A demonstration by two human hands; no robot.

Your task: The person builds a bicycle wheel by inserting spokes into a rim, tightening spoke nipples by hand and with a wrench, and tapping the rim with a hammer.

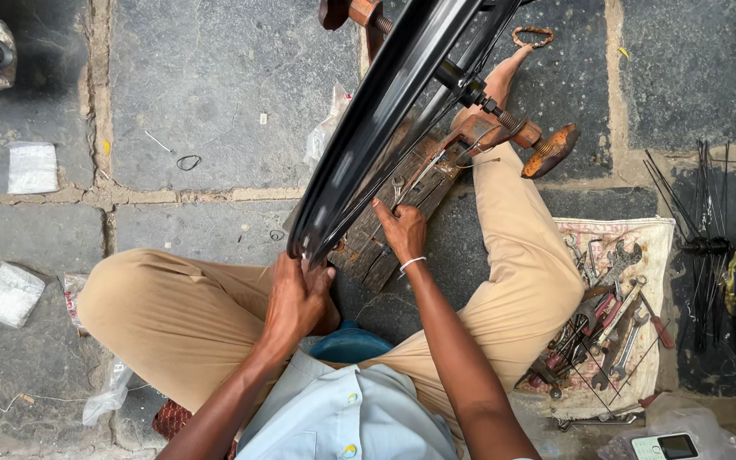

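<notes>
A black bicycle wheel rim [376, 119] stands on edge in a rusty truing stand [504, 132] between my legs. My left hand [298, 298] grips the near bottom edge of the rim. My right hand [400, 228], with a white band on the wrist, reaches among the thin spokes [436, 166] beside the rim and pinches a small metal tool; exactly what it holds is hard to tell. A worn wooden block [385, 238] lies under the wheel.
I sit on grey stone paving in tan trousers. A cloth [653, 234] at my right holds several spanners and pliers. Loose black spokes [704, 247] lie further right. Plastic packets [10, 294] are scattered left. A phone [666, 445] lies at the bottom right.
</notes>
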